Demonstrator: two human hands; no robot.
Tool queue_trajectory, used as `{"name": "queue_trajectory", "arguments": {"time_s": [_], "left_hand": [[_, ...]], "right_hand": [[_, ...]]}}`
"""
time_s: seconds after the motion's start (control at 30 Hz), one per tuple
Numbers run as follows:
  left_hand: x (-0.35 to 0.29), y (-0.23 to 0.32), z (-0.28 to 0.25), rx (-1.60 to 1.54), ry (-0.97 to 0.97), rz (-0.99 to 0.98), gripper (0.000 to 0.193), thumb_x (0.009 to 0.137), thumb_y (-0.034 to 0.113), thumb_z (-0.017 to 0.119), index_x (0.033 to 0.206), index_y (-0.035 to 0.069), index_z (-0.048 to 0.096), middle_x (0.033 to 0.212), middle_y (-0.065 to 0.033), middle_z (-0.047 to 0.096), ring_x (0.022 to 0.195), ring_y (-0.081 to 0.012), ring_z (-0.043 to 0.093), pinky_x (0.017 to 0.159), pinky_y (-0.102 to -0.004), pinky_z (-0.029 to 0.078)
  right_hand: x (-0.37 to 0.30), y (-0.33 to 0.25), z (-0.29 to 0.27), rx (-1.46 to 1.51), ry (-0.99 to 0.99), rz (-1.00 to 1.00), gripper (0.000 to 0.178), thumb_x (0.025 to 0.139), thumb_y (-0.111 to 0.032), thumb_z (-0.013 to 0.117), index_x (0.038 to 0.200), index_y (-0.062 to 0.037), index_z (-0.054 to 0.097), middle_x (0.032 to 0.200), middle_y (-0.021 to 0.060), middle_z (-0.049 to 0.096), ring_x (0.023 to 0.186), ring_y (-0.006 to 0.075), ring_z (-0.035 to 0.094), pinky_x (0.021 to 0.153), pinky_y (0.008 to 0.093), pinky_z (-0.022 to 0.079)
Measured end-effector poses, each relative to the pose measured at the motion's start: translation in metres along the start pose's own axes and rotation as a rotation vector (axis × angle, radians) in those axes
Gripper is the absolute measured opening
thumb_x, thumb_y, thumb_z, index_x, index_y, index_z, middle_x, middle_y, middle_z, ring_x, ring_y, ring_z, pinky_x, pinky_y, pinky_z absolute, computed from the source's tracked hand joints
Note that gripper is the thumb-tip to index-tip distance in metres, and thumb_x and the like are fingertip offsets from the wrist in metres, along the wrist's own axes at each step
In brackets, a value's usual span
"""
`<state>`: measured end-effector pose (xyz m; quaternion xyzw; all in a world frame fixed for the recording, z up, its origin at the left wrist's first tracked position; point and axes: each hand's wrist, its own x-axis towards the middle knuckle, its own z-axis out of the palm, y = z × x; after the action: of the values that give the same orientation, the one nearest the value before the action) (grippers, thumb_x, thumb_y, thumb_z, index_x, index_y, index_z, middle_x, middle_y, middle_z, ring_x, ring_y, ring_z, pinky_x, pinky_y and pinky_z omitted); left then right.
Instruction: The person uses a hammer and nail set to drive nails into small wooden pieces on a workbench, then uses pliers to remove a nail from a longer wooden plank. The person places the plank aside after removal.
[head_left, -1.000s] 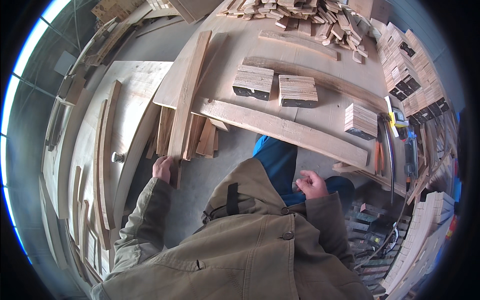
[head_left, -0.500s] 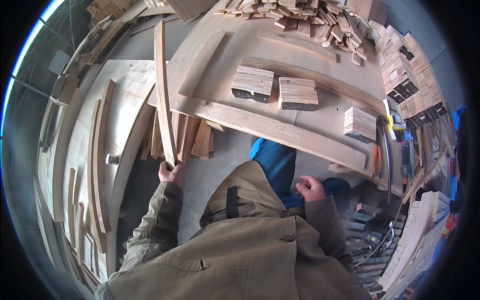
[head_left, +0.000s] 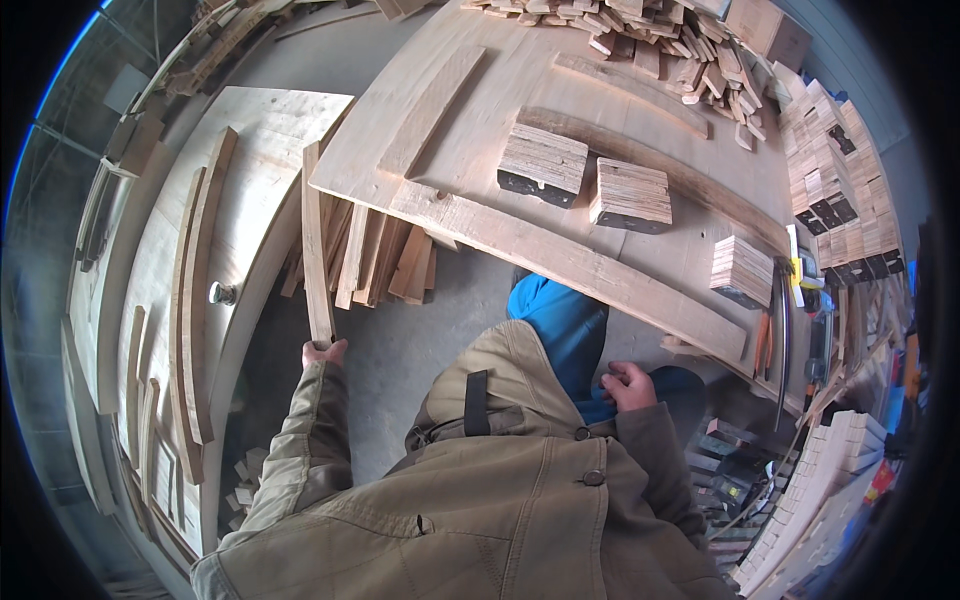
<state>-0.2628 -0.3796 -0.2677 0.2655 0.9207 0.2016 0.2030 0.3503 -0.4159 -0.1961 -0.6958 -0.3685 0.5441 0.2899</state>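
My left hand (head_left: 324,353) is closed around the near end of a long wooden strip (head_left: 316,245). The strip slopes away from me, between the left board and the corner of the plywood table (head_left: 350,165), in front of a stack of wooden strips (head_left: 375,260) below the table. My right hand (head_left: 628,386) hangs beside my blue trouser leg (head_left: 560,320), with nothing visible in it and its fingers loosely curled and apart. Nearest to it on the table is a long plank (head_left: 570,265) along the front edge.
Two bundles of wood pieces (head_left: 542,160) stand mid-table, with a third block (head_left: 741,268) near tools at the right. A pile of offcuts (head_left: 650,40) covers the far end. Long strips (head_left: 205,290) lie on a pale board (head_left: 265,120) at left. Stacked blocks (head_left: 825,190) rise at right.
My left hand has brought the wooden strip down, so its far end now sits lower, beside the table corner. The view has shifted slightly. My right hand stays by my leg.
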Motion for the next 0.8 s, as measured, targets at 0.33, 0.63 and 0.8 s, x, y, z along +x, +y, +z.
{"name": "queue_trajectory", "arguments": {"time_s": [0.33, 0.63, 0.8], "left_hand": [[0.082, 0.055, -0.007, 0.178, -0.013, 0.145, 0.091, 0.065, 0.041, 0.093, 0.138, -0.002, 0.059, 0.132, -0.0231, 0.065, 0.127, -0.0378, 0.063, 0.108, -0.0470, 0.052], [0.128, 0.099, -0.011, 0.092, 0.113, 0.331, 0.089, 0.073, 0.034, 0.090, 0.150, 0.007, 0.052, 0.151, -0.0244, 0.047, 0.138, -0.0411, 0.052, 0.115, -0.0466, 0.048], [0.090, 0.000, 0.079, 0.121, -0.125, 0.319, 0.080, 0.067, 0.028, 0.095, 0.137, 0.006, 0.063, 0.143, -0.0233, 0.053, 0.132, -0.0413, 0.056, 0.112, -0.0476, 0.050]], "right_hand": [[0.009, 0.004, 0.004, -0.027, -0.003, 0.048, 0.043, 0.094, -0.011, 0.076, 0.130, 0.0078, 0.064, 0.092, 0.0125, 0.075, 0.069, 0.0157, 0.069, 0.061, 0.0307, 0.055], [0.013, 0.012, 0.009, 0.049, 0.018, 0.098, 0.043, 0.094, -0.011, 0.076, 0.130, 0.0067, 0.064, 0.093, 0.0135, 0.075, 0.069, 0.0166, 0.069, 0.060, 0.0313, 0.055], [0.010, 0.009, 0.010, -0.016, 0.019, 0.064, 0.044, 0.093, -0.012, 0.077, 0.131, 0.0069, 0.064, 0.096, 0.0145, 0.076, 0.071, 0.0163, 0.069, 0.061, 0.0319, 0.055]]}}
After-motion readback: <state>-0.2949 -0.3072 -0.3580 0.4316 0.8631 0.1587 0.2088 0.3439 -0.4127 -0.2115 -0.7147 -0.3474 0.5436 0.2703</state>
